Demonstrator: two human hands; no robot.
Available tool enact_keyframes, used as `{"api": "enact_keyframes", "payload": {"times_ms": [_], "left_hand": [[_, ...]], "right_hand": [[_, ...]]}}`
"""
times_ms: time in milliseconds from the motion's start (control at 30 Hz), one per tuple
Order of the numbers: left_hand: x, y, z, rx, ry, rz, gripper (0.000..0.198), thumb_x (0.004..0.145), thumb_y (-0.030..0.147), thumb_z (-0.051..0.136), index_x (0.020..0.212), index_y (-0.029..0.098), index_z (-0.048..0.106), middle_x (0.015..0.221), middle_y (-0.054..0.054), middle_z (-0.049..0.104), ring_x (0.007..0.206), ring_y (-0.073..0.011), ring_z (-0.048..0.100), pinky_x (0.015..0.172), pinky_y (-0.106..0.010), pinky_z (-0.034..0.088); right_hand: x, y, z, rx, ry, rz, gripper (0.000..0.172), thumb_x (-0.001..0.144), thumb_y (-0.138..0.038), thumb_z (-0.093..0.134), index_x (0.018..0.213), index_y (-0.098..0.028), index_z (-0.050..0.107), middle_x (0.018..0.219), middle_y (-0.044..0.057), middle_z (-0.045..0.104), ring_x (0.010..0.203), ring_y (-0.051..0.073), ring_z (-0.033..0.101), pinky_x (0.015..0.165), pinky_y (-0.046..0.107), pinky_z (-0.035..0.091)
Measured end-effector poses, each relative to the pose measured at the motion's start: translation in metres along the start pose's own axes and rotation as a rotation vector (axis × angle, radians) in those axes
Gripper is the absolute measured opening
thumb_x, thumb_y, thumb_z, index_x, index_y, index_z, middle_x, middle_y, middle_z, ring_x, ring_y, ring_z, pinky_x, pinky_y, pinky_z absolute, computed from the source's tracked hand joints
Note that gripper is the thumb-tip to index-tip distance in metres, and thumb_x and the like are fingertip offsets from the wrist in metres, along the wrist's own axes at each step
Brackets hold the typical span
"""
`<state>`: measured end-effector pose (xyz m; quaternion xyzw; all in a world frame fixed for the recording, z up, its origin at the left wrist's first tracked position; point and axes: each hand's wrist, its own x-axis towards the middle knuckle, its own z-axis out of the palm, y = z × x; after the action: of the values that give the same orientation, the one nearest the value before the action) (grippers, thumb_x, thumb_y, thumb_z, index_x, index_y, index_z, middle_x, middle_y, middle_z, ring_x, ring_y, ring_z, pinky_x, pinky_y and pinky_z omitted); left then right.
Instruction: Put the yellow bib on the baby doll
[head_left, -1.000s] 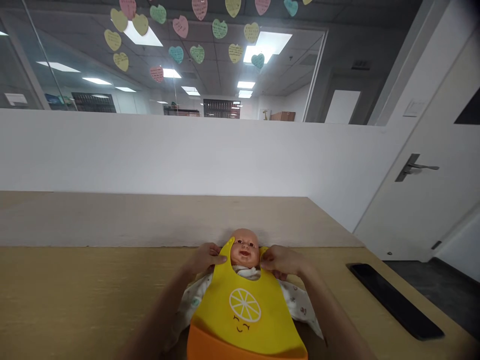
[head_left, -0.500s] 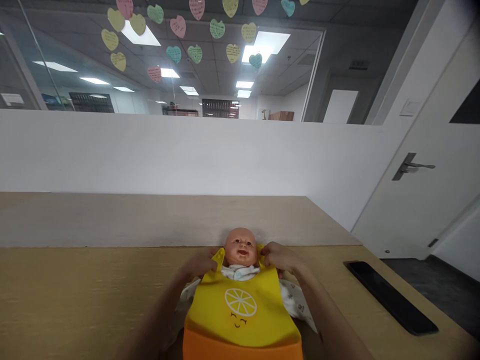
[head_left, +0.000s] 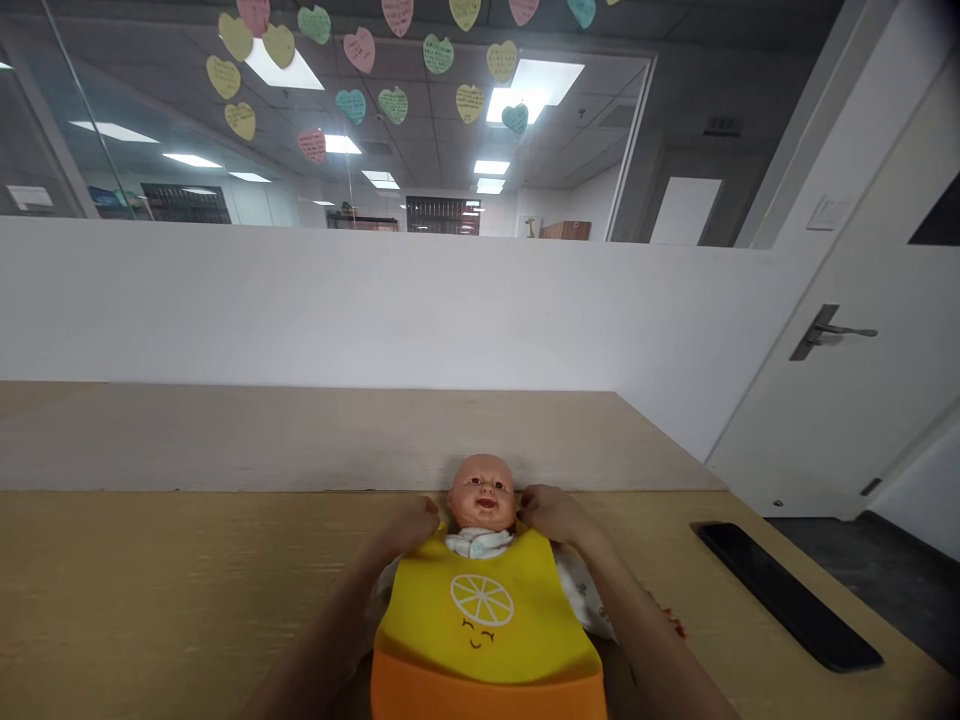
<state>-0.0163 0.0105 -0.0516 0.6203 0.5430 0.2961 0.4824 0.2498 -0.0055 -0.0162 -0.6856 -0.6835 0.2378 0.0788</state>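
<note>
A baby doll [head_left: 482,492] in a white patterned outfit [head_left: 581,592] lies face up on the wooden table. Over its chest is a yellow bib [head_left: 420,590] with a white lemon slice, a smiling face and an orange lower pocket [head_left: 487,692]. My left hand [head_left: 412,525] is closed on the bib's neck strap at the left of the doll's head. On the other side, my right hand [head_left: 553,513] pinches the opposite strap beside the doll's cheek. Both strap ends are mostly covered by my fingers. One small doll hand [head_left: 673,622] shows past my right forearm.
A black phone-like slab [head_left: 784,595] lies on the table [head_left: 187,590] at the right. Behind the doll, a raised pale board [head_left: 300,435] runs along the white wall [head_left: 375,310]. A door with a metal handle [head_left: 829,332] stands at the right.
Both hands have closed further around the bib straps, so the strap ends show less. The bib's top sits slightly closer around the doll's neck. One doll hand now shows by my right forearm.
</note>
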Motion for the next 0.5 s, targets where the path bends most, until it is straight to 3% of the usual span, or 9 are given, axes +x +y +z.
{"api": "enact_keyframes", "payload": {"times_ms": [67, 167, 333, 500], "left_hand": [[-0.003, 0.004, -0.001, 0.063, 0.05, -0.024, 0.01, 0.065, 0.019, 0.06, 0.073, 0.018, 0.065, 0.068, -0.004, 0.062, 0.076, -0.0248, 0.059, 0.066, -0.03, 0.038], [-0.012, 0.016, 0.0, 0.123, 0.029, 0.006, 0.024, 0.069, 0.017, 0.055, 0.089, 0.018, 0.069, 0.079, -0.004, 0.067, 0.078, -0.0223, 0.059, 0.067, -0.028, 0.038], [-0.028, 0.04, 0.004, 0.113, -0.028, 0.055, 0.011, 0.073, 0.019, 0.053, 0.066, 0.017, 0.061, 0.062, 0.0, 0.059, 0.063, -0.0159, 0.052, 0.057, -0.024, 0.034], [-0.023, 0.037, 0.008, 0.01, -0.076, -0.031, 0.008, 0.067, 0.016, 0.058, 0.072, 0.015, 0.064, 0.056, 0.001, 0.056, 0.054, -0.0127, 0.047, 0.052, -0.023, 0.031]], "right_hand": [[0.005, 0.004, 0.002, 0.04, 0.057, -0.003, 0.03, 0.074, -0.025, 0.054, 0.097, -0.012, 0.068, 0.09, 0.012, 0.071, 0.078, 0.02, 0.063, 0.056, 0.024, 0.034], [0.014, 0.011, 0.009, 0.153, 0.14, -0.02, 0.028, 0.078, -0.023, 0.051, 0.097, -0.012, 0.069, 0.096, 0.01, 0.071, 0.086, 0.019, 0.064, 0.064, 0.022, 0.038], [0.014, 0.005, 0.02, 0.294, 0.035, -0.099, 0.033, 0.072, -0.011, 0.055, 0.1, -0.012, 0.07, 0.095, 0.008, 0.072, 0.083, 0.017, 0.064, 0.068, 0.02, 0.043], [0.014, -0.004, 0.027, 0.285, 0.01, -0.026, 0.04, 0.068, -0.01, 0.06, 0.107, -0.011, 0.069, 0.102, 0.011, 0.071, 0.087, 0.019, 0.063, 0.068, 0.021, 0.041]]}}
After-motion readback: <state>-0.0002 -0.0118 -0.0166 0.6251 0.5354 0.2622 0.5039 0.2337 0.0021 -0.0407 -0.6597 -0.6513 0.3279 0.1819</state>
